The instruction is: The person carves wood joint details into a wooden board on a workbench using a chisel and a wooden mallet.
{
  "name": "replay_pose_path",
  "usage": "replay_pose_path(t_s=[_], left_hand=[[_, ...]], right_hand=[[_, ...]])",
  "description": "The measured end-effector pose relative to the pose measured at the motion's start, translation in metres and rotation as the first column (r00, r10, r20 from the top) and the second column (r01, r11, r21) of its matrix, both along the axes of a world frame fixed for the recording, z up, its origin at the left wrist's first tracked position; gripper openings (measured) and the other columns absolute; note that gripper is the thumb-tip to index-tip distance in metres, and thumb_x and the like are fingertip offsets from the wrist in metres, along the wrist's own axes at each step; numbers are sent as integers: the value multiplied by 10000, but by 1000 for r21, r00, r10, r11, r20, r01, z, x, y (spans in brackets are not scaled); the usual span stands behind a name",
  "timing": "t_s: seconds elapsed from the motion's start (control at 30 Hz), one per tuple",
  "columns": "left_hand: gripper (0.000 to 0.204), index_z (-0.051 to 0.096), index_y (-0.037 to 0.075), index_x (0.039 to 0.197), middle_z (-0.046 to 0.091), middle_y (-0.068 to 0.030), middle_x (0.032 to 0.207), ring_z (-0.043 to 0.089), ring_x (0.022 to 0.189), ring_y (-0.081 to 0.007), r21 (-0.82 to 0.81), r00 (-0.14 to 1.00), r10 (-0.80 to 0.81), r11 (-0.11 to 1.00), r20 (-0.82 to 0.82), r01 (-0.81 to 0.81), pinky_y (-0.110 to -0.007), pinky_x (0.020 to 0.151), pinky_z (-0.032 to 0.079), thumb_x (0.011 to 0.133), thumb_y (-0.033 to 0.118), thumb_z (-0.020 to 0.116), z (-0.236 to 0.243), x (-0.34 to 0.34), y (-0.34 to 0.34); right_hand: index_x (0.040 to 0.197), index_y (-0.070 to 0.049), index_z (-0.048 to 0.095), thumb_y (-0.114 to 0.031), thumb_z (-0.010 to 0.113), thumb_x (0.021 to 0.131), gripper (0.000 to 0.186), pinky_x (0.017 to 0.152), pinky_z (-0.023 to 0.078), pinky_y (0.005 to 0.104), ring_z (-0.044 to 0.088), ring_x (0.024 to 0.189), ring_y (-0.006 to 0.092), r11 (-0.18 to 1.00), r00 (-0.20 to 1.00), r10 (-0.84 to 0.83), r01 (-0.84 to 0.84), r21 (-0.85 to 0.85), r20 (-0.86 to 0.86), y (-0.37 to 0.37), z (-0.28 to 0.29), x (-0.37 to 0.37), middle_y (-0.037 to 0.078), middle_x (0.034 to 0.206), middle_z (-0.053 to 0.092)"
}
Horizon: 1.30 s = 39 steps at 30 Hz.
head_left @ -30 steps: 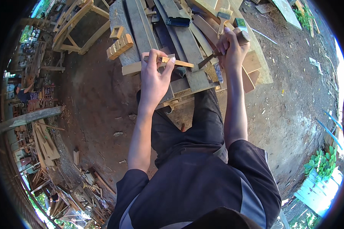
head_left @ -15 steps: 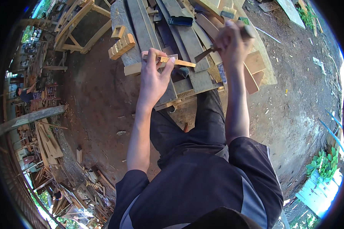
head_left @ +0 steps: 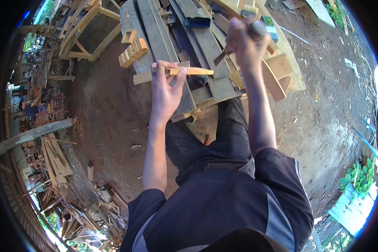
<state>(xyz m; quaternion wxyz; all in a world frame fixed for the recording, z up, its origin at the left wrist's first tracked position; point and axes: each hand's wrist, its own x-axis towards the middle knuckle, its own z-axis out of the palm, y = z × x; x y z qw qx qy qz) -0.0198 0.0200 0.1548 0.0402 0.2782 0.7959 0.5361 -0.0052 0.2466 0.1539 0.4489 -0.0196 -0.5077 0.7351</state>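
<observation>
My left hand (head_left: 168,82) pinches a short, light-coloured strip of wood (head_left: 197,71) between thumb and fingers, and its free end points right. Closed around the handle of a chisel-like tool, my right hand (head_left: 247,46) is raised over the boards. The tool's flat metal blade (head_left: 220,57) slants down to the left, close to the strip's end but apart from it. The rounded butt (head_left: 256,30) of its handle sticks out above my fist. Under both hands lie long grey planks (head_left: 210,54).
Notched wood blocks (head_left: 133,52) rest at the planks' left. Toward the far side are a dark tray (head_left: 197,22), a brush (head_left: 249,10) and a blue-green container (head_left: 269,27). Cut boards (head_left: 279,66) lie to the right. A wooden frame (head_left: 88,33) stands far left.
The strip has turned in my left hand and shows more of its side. My right hand has shifted slightly left and away from me, with the blade now tilted more steeply.
</observation>
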Motion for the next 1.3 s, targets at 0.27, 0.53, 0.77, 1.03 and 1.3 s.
replay_pose_path(t_s=[0.27,0.53,0.77,1.03,1.3], left_hand=[[206,446,19,1082,561,-115,1126,615,1189,-217,1,1000,3,1000,-12,-3,-356,970,563,1000,57,632,-4,-6,8],[211,471,18,1066,590,-128,1119,610,1124,-207,-45,993,77,996,-93,-82,-351,952,557,992,99,652,-10,-8,-15],[250,489,49,1083,483,-109,1115,572,1085,-246,-67,988,78,994,-136,-88,-357,911,533,964,147,686,-16,3,2],[240,497,54,1064,464,-105,1049,554,936,-236,-84,988,114,989,-99,-123,-366,842,494,965,162,687,-11,2,0],[279,453,55,1083,435,-136,1070,676,837,-261,-91,974,90,990,-206,-111,-399,738,548,965,169,678,-17,0,-1]], right_hand=[[684,-73,541,-61,656,952,291,396,389,231,507,440,69,988,997,-23,11,154,78,-3,-25,-7,7,548,556],[732,-106,472,-73,671,955,301,393,306,236,399,442,56,1000,989,9,-8,-8,151,-24,-6,2,-37,569,440],[728,-104,407,-75,627,982,337,393,310,247,388,445,53,995,993,63,-55,-84,99,-15,-27,20,-14,566,433],[704,-138,382,-28,576,983,357,399,253,227,297,421,54,993,996,75,-69,-98,56,-17,-26,10,-36,530,351],[701,-141,369,-39,579,989,370,405,260,224,302,429,55,995,995,85,-82,-53,59,-18,-25,11,-35,539,350]])
